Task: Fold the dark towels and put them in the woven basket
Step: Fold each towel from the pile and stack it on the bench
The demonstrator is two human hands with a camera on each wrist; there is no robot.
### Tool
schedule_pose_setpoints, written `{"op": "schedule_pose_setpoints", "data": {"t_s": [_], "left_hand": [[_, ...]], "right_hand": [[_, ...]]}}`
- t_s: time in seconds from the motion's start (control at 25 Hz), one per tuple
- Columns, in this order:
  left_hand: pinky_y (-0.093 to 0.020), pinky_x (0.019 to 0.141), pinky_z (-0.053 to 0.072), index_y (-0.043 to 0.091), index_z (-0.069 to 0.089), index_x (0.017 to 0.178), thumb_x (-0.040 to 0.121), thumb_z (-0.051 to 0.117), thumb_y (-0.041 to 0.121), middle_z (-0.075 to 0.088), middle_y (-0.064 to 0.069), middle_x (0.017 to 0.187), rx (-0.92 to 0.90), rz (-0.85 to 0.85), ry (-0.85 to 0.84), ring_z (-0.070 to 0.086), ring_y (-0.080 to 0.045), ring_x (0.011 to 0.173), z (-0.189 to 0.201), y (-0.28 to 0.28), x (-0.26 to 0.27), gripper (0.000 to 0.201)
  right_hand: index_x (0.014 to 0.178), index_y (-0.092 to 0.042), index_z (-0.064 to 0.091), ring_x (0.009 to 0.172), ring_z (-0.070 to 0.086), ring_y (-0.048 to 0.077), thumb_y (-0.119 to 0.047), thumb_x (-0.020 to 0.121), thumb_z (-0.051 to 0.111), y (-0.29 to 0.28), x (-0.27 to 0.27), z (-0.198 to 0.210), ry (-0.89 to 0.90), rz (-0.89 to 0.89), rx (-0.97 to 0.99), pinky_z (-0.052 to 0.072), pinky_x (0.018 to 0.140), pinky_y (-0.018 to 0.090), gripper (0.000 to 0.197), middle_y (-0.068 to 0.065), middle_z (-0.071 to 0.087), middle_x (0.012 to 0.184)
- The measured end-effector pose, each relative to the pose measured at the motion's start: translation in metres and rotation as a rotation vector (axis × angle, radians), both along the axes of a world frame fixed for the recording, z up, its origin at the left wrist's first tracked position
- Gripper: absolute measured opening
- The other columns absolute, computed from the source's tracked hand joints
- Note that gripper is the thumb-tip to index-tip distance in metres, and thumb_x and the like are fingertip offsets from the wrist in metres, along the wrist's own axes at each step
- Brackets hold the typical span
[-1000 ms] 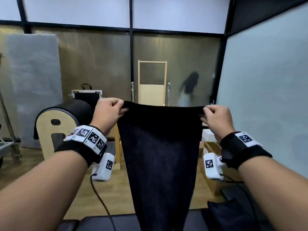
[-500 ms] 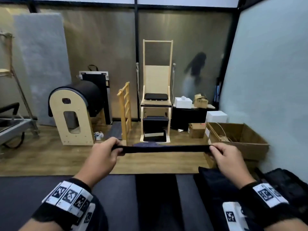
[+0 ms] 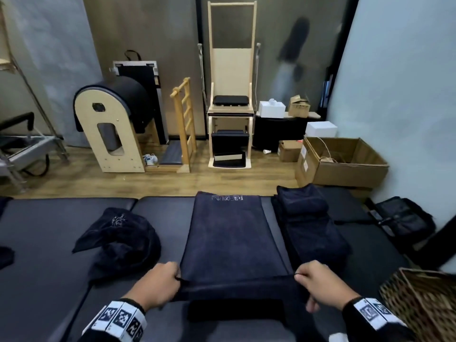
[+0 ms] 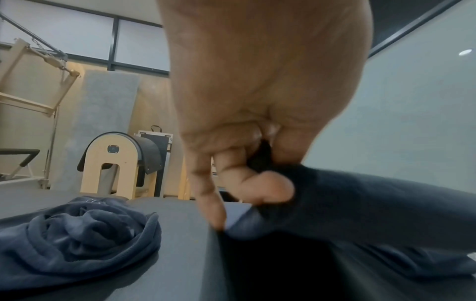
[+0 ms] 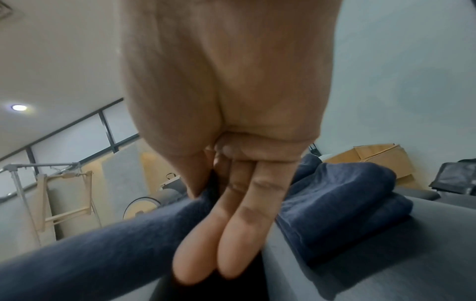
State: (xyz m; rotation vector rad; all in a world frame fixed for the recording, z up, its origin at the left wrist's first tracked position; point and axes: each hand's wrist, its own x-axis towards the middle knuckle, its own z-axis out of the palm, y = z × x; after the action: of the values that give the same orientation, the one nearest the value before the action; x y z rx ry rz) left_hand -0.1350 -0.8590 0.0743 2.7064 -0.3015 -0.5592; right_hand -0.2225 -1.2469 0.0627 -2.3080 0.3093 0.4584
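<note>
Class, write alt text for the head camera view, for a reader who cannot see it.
Two hands, left hand and right hand, pinch the near corners of a dark towel laid flat on a grey mat. A crumpled towel lies left, folded towels right, a woven basket far right.

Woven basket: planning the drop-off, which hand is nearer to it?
Right. The right hand pinches the towel corner just left of the woven basket; the left hand holds the opposite corner, the towel's width farther away.
</note>
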Motion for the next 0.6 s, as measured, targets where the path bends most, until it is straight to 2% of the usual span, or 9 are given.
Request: {"op": "schedule_pose_setpoints", "data": {"t_s": [0.04,0.12,0.24,0.36,0.48,0.52,0.6], "left_hand": [[-0.033,0.063,0.051,0.021,0.048,0.068,0.072,0.046,0.022,0.066,-0.005,0.084,0.029,-0.037,0.078,0.067,-0.027,0.077,0.006,-0.003,-0.006,0.004],[-0.034,0.056,0.052,0.018,0.052,0.068,0.066,0.044,0.019,0.064,-0.005,0.077,0.050,-0.105,0.185,0.065,-0.024,0.065,0.014,-0.006,-0.009,0.009],[-0.028,0.050,0.049,0.015,0.053,0.069,0.069,0.052,0.014,0.062,-0.002,0.066,-0.023,-0.120,0.193,0.059,-0.017,0.052,0.024,-0.011,0.003,0.002],[-0.022,0.051,0.049,0.016,0.052,0.070,0.081,0.058,0.011,0.062,0.001,0.069,-0.120,-0.088,0.105,0.061,-0.014,0.057,0.011,-0.017,0.036,0.014],[-0.029,0.046,0.051,0.015,0.052,0.071,0.087,0.060,0.008,0.064,-0.006,0.068,-0.260,0.055,0.023,0.063,-0.021,0.052,-0.020,-0.023,0.083,0.020],[-0.030,0.049,0.053,0.017,0.053,0.071,0.088,0.061,0.009,0.065,-0.005,0.069,-0.280,0.106,-0.008,0.064,-0.022,0.056,-0.032,-0.024,0.100,0.020],[-0.029,0.063,0.053,0.020,0.055,0.073,0.087,0.064,0.013,0.066,0.000,0.073,-0.284,0.168,-0.053,0.065,-0.022,0.070,-0.059,-0.024,0.136,0.019]], "right_hand": [[0.081,-0.007,0.057,0.049,0.070,0.028,-0.014,0.101,0.049,-0.003,-0.005,0.002,0.072,0.040,0.021,0.049,0.038,0.031,0.023,0.014,0.061,0.056],[0.081,-0.012,0.056,0.051,0.069,0.030,-0.016,0.101,0.050,-0.007,-0.009,0.008,0.211,0.108,0.064,0.051,0.038,0.031,0.021,0.013,0.057,0.058],[0.083,-0.013,0.059,0.054,0.069,0.030,-0.018,0.100,0.052,-0.012,-0.004,0.014,0.291,0.122,0.064,0.054,0.042,0.033,0.019,0.014,0.059,0.060],[0.084,-0.008,0.059,0.059,0.074,0.030,-0.014,0.101,0.052,-0.011,0.024,0.006,0.157,0.025,0.066,0.056,0.046,0.033,0.019,0.013,0.066,0.064],[0.089,-0.008,0.066,0.056,0.074,0.022,-0.011,0.098,0.056,-0.007,0.072,-0.005,-0.005,-0.085,-0.014,0.059,0.051,0.033,0.014,0.014,0.074,0.068],[0.089,-0.011,0.069,0.056,0.074,0.020,-0.009,0.096,0.059,-0.007,0.091,-0.011,-0.033,-0.124,-0.022,0.060,0.052,0.033,0.013,0.013,0.075,0.068],[0.083,-0.016,0.072,0.054,0.072,0.016,-0.007,0.092,0.065,-0.005,0.132,-0.021,-0.081,-0.168,-0.060,0.060,0.055,0.029,0.015,0.008,0.075,0.066]]}}
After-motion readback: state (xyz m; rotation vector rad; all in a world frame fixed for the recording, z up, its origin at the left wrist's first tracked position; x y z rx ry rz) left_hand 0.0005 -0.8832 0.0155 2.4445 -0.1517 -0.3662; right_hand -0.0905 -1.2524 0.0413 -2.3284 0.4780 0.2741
